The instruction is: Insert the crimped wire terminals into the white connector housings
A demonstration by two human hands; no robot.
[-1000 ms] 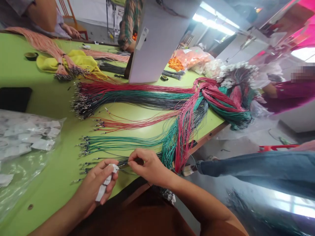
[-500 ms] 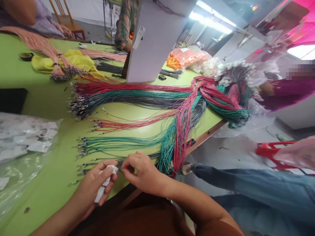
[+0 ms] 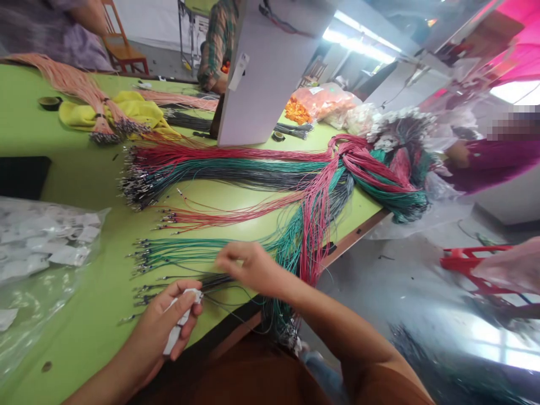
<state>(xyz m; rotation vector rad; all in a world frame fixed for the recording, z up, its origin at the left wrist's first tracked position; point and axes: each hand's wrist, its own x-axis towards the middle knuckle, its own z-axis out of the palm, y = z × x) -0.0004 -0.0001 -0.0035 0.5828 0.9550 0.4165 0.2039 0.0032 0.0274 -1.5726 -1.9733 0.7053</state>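
My left hand [image 3: 175, 315] is closed around white plastic connector housings [image 3: 172, 340], their upper end showing between thumb and fingers. Thin dark wires run rightward from near that end. Up and to the right, my right hand [image 3: 248, 267] is curled with thumb and forefinger close together. Its fingertips are blurred, so whatever they pinch cannot be made out. It hovers over loose black wires [image 3: 213, 279] and beside the green wires [image 3: 189, 243], whose metal-tipped ends point left. A row of red wires [image 3: 211, 216] lies beyond them.
A thick bundle of red, green and black wires [image 3: 236, 163] stretches across the green table [image 3: 97, 315]. At left lies a clear bag of white housings [image 3: 50, 242]. A grey panel [image 3: 261, 79] stands at the back. Other people sit behind and at right.
My right hand has moved up and right, away from the housings in my left hand. My left hand still grips them. The legs in blue jeans at right have left that spot.
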